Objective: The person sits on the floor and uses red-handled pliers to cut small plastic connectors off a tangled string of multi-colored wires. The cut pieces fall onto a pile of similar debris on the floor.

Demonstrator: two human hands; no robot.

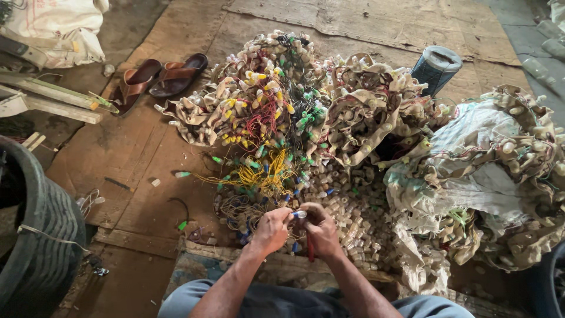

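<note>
Right between left hand [272, 228] and right hand [321, 231] sits a small bulb [299, 214].

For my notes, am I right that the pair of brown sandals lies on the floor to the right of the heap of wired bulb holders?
Not quite. In the head view the pair of brown sandals lies on the floor to the left of the heap of wired bulb holders, not the right.

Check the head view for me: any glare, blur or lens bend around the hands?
Head view: soft even daylight, no glare; left hand and right hand sharp enough, the small capsule between them tiny; edges bow, tyre dark in shadow.
</note>
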